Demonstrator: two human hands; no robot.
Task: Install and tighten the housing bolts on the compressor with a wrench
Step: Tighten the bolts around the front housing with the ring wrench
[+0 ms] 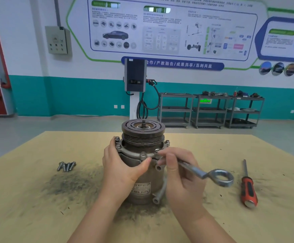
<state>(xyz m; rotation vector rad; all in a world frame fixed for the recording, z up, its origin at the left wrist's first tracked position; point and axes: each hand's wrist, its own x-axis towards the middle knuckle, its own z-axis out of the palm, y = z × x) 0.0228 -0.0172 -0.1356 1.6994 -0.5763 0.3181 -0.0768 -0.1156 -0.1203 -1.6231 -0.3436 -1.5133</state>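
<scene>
A wrench (pixel 204 172) is pinched between the curled fingers (pixel 165 156) of the right hand (pixel 179 174), its working end set at a bolt (pixel 156 151) on the front right of the compressor's (pixel 142 165) flange, its ring end pointing out to the right. The left hand (pixel 120 165) is wrapped around the compressor's left side, thumb pressed against the housing just below a front bolt (pixel 143 153). More bolts (pixel 117 142) are seen seated around the flange. The compressor is stood upright, pulley (pixel 143 128) on top, at the middle of a grit-stained tabletop (pixel 37 199). Four loose bolts (pixel 66 166) are laid together to the left; a red-handled screwdriver (pixel 247 186) is laid well to the right.
</scene>
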